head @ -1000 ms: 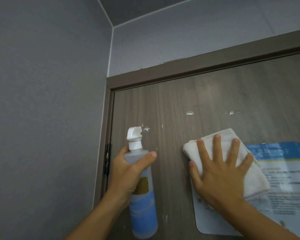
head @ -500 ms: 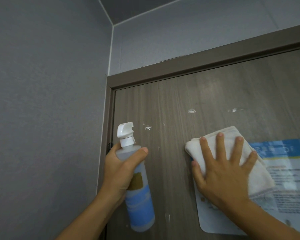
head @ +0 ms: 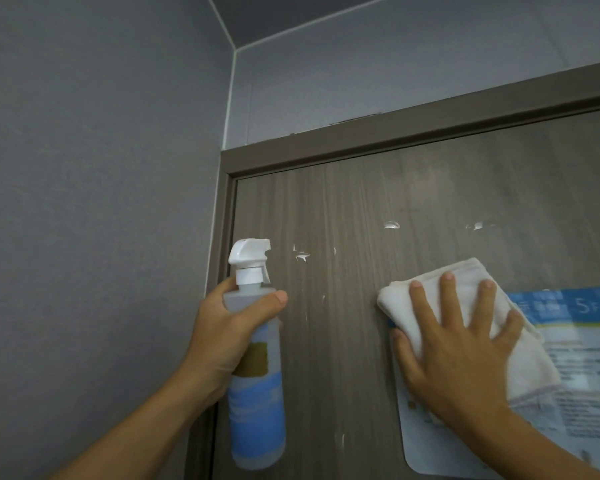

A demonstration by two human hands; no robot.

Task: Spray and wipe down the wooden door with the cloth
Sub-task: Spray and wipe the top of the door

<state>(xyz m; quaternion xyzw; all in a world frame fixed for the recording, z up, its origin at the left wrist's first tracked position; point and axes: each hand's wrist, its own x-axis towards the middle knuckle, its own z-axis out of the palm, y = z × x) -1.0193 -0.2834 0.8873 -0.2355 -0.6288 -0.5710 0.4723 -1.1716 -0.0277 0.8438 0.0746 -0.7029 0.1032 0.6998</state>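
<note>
Foam blobs above cloth; notice beneath

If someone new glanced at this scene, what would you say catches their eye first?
Probably the right hand spread flat on a white cloth, pressing it against the wooden door over a blue notice. At left, the left hand holds a spray bottle upright, with white foam blobs above.

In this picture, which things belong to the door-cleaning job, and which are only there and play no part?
Part of the job:
- wooden door, with white foam spots
- spray bottle, gripped by the left hand
- white cloth, pressed flat to the door by the right hand

Only there:
- blue and white notice stuck on the door
- door frame
- grey wall
</note>
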